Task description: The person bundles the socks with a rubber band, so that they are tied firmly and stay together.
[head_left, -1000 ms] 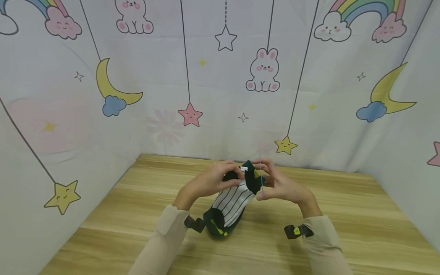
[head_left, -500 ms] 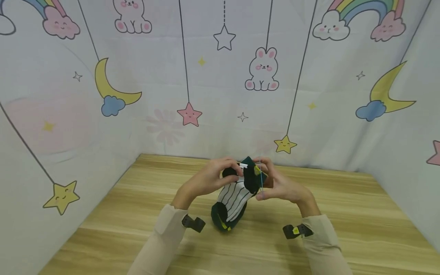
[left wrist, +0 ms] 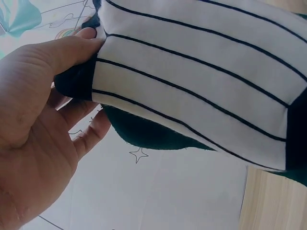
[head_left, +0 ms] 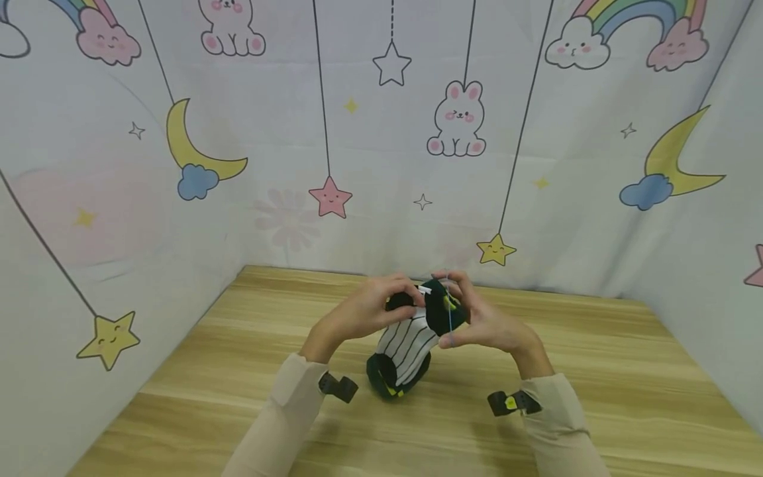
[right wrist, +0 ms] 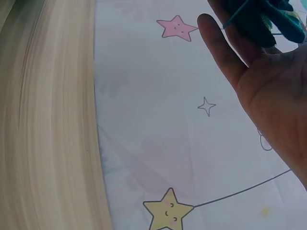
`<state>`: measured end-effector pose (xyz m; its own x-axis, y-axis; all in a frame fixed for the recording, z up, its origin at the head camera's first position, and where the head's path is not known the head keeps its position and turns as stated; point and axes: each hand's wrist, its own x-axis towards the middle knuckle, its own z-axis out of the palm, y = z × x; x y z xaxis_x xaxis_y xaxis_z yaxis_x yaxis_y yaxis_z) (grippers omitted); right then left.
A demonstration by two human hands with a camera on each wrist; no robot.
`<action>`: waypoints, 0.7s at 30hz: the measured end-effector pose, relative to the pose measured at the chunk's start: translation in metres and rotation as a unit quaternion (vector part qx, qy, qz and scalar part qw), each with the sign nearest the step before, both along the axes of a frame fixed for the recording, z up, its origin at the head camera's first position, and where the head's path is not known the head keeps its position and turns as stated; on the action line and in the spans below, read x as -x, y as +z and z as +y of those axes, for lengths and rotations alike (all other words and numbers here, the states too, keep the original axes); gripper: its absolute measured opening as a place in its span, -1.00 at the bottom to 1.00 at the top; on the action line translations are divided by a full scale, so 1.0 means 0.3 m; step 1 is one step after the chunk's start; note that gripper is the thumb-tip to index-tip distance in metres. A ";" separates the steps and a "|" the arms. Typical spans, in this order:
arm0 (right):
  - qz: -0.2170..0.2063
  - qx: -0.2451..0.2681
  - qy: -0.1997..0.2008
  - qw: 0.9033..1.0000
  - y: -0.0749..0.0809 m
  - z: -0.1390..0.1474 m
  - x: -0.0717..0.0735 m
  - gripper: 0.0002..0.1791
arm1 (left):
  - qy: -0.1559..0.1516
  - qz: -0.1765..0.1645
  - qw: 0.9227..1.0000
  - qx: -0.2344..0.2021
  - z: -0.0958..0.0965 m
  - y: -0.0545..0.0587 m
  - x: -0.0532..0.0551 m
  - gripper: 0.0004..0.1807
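A bundle of socks, white with dark stripes, dark green ends and small yellow patches, slants up from the table. My left hand pinches its upper part, thumb on the striped face; a green layer shows underneath in the left wrist view. My right hand has thumb and fingers spread, with a thin light-blue rubber band stretched between them. The upper green end of the socks reaches into that band, between thumb and fingers. In the right wrist view, green cloth lies by the fingers, largely cut off.
A wood-grain table lies under the hands. Behind it stands a white cloth backdrop printed with stars, moons and bunnies. Black wrist cameras sit at both cuffs, the left camera close beside the lower end of the socks.
The lower end of the socks has swung slightly right and up. Their upper end has moved farther right into the stretched band, and the right hand has shifted slightly left.
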<state>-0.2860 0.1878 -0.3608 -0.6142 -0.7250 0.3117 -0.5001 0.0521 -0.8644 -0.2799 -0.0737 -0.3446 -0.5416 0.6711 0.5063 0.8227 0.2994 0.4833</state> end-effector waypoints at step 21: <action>0.037 -0.041 -0.010 0.998 0.006 -0.046 -0.024 -0.29 | 0.017 0.011 1.000 -0.006 0.013 -0.005 0.006 -0.87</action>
